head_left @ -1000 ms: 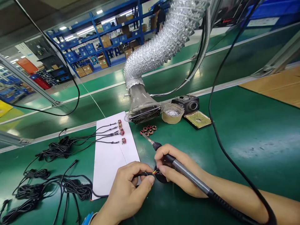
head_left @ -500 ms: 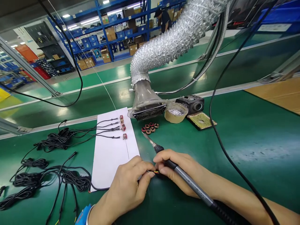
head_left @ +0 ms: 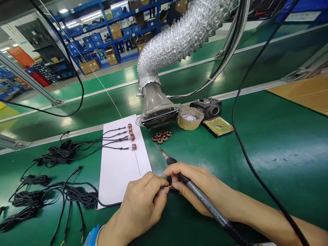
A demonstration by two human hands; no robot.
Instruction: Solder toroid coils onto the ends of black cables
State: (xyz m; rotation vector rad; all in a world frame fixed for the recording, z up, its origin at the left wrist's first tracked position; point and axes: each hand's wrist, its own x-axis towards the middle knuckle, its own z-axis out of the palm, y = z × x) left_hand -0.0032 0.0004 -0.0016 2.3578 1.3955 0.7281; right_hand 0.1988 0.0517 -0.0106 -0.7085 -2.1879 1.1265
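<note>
My left hand (head_left: 138, 205) pinches a black cable whose stripped end shows thin yellow and red wires (head_left: 166, 187). My right hand (head_left: 194, 188) grips a soldering iron (head_left: 200, 198) like a pen, its bare metal tip (head_left: 160, 151) pointing up and left, clear of the wires. The fingers of both hands nearly meet around the wire ends. A small black object (head_left: 169, 179) is mostly hidden behind them. Beyond the fingertips lies a white paper sheet (head_left: 123, 171) bearing several copper-wound toroid coils (head_left: 131, 137) with black leads.
Loose toroid coils (head_left: 161, 136) lie beside the paper, below a fume extractor hood (head_left: 159, 116) on a foil duct. A solder tin (head_left: 190, 119), black iron stand (head_left: 208, 107) and sponge plate (head_left: 217, 127) sit to the right. Coiled black cables (head_left: 51, 194) lie left on the green mat (head_left: 269, 153).
My hands have drawn closer together over the wire ends, now hiding most of the black object. The view has shifted slightly.
</note>
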